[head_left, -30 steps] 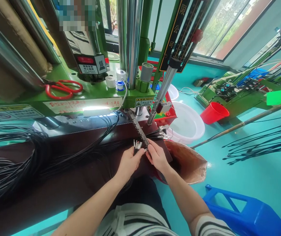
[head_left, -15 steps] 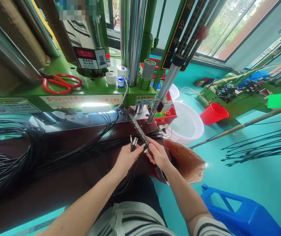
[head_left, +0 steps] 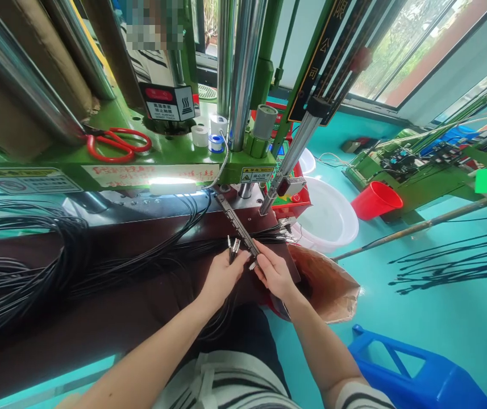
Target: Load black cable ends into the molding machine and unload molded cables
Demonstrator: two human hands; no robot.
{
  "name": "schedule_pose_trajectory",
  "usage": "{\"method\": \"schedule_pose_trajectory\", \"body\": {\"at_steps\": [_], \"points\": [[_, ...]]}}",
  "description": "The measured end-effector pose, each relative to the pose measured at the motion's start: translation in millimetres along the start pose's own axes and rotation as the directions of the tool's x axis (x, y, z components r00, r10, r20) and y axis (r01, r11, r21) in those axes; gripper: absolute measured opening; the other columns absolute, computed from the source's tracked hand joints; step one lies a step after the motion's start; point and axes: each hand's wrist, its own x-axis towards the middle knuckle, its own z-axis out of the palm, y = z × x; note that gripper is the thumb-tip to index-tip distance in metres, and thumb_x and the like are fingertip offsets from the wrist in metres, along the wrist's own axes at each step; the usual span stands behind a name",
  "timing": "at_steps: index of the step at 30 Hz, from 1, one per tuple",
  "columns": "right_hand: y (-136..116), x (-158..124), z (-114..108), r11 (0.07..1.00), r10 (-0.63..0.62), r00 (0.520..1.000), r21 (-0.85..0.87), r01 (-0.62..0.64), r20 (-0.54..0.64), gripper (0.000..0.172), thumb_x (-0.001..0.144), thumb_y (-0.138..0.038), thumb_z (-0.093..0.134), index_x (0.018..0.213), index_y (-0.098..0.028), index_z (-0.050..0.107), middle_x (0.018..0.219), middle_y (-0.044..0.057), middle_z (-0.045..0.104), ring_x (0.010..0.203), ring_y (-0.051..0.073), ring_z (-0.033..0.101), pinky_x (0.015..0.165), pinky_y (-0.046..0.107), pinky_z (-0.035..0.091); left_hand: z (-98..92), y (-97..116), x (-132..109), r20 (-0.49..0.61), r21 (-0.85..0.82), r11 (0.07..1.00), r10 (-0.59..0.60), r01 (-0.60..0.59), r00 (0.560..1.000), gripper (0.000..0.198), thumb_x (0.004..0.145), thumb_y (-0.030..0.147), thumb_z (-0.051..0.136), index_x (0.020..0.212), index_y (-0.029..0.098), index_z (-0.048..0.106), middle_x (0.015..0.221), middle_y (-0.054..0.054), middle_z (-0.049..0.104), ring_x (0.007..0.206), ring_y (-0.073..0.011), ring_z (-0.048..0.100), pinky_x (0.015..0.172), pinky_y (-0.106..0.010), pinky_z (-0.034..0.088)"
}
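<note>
My left hand (head_left: 223, 277) is closed around several black cables whose metal connector ends (head_left: 233, 247) stick up past the fingers. Its thumb reaches toward the near end of a long slotted metal bar (head_left: 237, 222). My right hand (head_left: 274, 269) grips that near end, thumb on top and fingers curled beneath. From there the bar slants up and left to the lit plate under the green press (head_left: 175, 165). A small shiny piece shows between the two hands, too small to name. More black cables (head_left: 149, 250) lie across the brown tabletop (head_left: 141, 312) to the left.
Red-handled scissors (head_left: 119, 145) and white tape rolls (head_left: 200, 136) sit on the press, near a hot-surface sign (head_left: 169, 103). To the right are an open paper-lined container (head_left: 332, 284), a white tub (head_left: 332, 218), a red bucket (head_left: 377, 200) and a blue plastic stool (head_left: 422, 369).
The view has shifted slightly, so the press and its surroundings sit further right. Both hands stay by the bar's near end, with only small finger movements.
</note>
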Motion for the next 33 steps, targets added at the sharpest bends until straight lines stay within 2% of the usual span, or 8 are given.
{"method": "schedule_pose_trajectory", "body": {"at_steps": [3,5,8,13,16,22,28,33], "points": [[-3,1,0,0.996,0.033,0.999,0.088,-0.030,-0.034,0.047,0.085,-0.040,0.047,0.124,-0.014,0.050,0.052,-0.005,0.043,0.037,0.004,0.035,0.029,0.016,0.024,-2.0,2,0,-0.129,0.033,0.997,0.079,-0.076,0.988,0.029,0.077,0.047,0.050,0.085,0.020,0.048,0.051,0.008,0.044,0.041,-0.0059,0.039,0.037,-0.015,0.029],[-3,3,0,0.994,0.037,0.999,0.099,-0.034,-0.024,0.048,0.085,-0.040,0.047,0.125,-0.013,0.049,0.048,-0.006,0.041,0.035,0.004,0.034,0.028,0.016,0.022,-4.5,1,1,-0.187,0.067,0.993,0.110,-0.099,0.976,0.027,0.079,0.047,0.047,0.083,0.020,0.045,0.054,0.006,0.048,0.044,-0.0070,0.043,0.036,-0.016,0.031],[-3,3,-1,0.992,0.049,0.999,0.116,-0.047,-0.011,0.048,0.085,-0.039,0.048,0.125,-0.013,0.049,0.046,-0.007,0.039,0.035,0.004,0.033,0.028,0.015,0.022,-8.3,1,4,-0.157,0.011,0.998,0.059,-0.058,0.986,0.028,0.075,0.045,0.053,0.077,0.018,0.047,0.053,0.006,0.045,0.042,-0.0064,0.040,0.036,-0.016,0.031],[-3,3,-3,0.990,0.025,0.999,0.142,-0.028,0.025,0.046,0.084,-0.039,0.050,0.123,-0.014,0.051,0.054,-0.004,0.047,0.035,0.003,0.034,0.029,0.016,0.022,-8.8,9,4,0.027,-0.107,0.986,-0.122,0.125,0.992,0.034,0.062,0.044,0.067,0.063,0.013,0.054,0.049,0.007,0.042,0.037,-0.0028,0.032,0.035,-0.018,0.025],[-3,3,-5,0.989,0.015,0.999,0.143,-0.022,0.045,0.045,0.084,-0.039,0.050,0.122,-0.015,0.052,0.060,-0.002,0.050,0.036,0.003,0.034,0.029,0.017,0.022,-7.9,11,4,0.025,-0.120,0.981,-0.152,0.154,0.988,0.037,0.057,0.046,0.070,0.060,0.013,0.054,0.046,0.006,0.042,0.036,-0.0031,0.032,0.035,-0.018,0.022],[1,3,-10,0.996,0.026,0.993,0.080,-0.036,0.118,0.047,0.086,-0.040,0.047,0.126,-0.016,0.049,0.057,-0.003,0.045,0.039,0.004,0.034,0.033,0.017,0.024,-11.4,6,5,-0.007,-0.089,0.988,-0.129,0.128,0.992,0.039,0.059,0.050,0.067,0.058,0.013,0.055,0.039,0.008,0.036,0.036,-0.0039,0.031,0.038,-0.019,0.022],[7,4,-9,0.986,-0.062,0.989,-0.148,0.082,0.133,0.047,0.088,-0.039,0.043,0.130,-0.018,0.045,0.052,-0.005,0.042,0.045,0.007,0.037,0.040,0.019,0.031,-12.6,6,6,-0.025,-0.055,0.997,-0.049,0.048,0.998,0.040,0.059,0.051,0.066,0.056,0.013,0.053,0.038,0.008,0.033,0.036,-0.0039,0.027,0.038,-0.019,0.020],[3,4,-5,0.998,0.050,0.998,0.029,-0.051,0.026,0.046,0.084,-0.042,0.048,0.124,-0.018,0.051,0.055,-0.004,0.042,0.044,0.005,0.035,0.039,0.019,0.030,-21.4,9,0,-0.092,-0.029,0.999,0.019,-0.021,0.996,0.036,0.070,0.047,0.059,0.075,0.012,0.062,0.061,0.001,0.051,0.052,-0.0077,0.043,0.046,-0.020,0.032]]}}
